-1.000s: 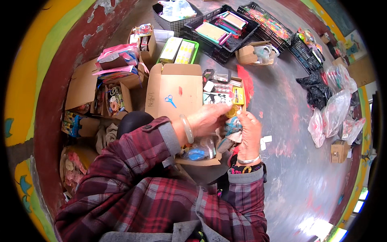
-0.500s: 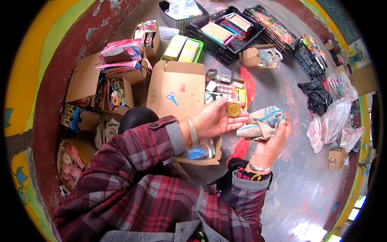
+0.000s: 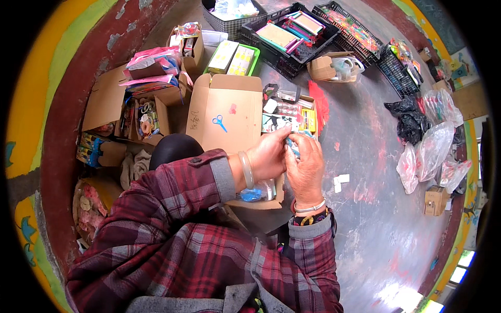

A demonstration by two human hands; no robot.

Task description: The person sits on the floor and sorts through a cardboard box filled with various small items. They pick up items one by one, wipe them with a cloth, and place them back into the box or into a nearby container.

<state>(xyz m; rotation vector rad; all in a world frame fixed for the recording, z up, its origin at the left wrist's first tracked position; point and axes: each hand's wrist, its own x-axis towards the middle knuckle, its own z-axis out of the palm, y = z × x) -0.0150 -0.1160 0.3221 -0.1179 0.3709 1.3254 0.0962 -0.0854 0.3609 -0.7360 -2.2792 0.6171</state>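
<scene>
My left hand [image 3: 267, 155] and my right hand [image 3: 306, 169] meet over the front of a cardboard box. Both have their fingers bent in and pressed together. A strip of grey-and-blue knitted cloth [image 3: 293, 148] shows between them, pinched in my right fingers. The round gold coin from my left palm is out of sight, covered by the curled fingers and the cloth. Beneath and beyond the hands, the open box [image 3: 270, 204] holds small packets and a blue item in clear plastic. Blue scissors [image 3: 219, 123] lie on the cardboard flap [image 3: 240, 104] left of the hands.
Cardboard boxes of goods [image 3: 148, 117] crowd the left side. A green tray [image 3: 255, 61] and black crates [image 3: 289, 62] stand at the far side. Plastic bags [image 3: 436, 146] and a small carton [image 3: 434, 201] lie right. Small white pieces [image 3: 341, 180] rest on the floor.
My right hand has moved left with the cloth, onto my left hand. My open left palm has closed, and the gold coin is now hidden. The cloth is bunched up.
</scene>
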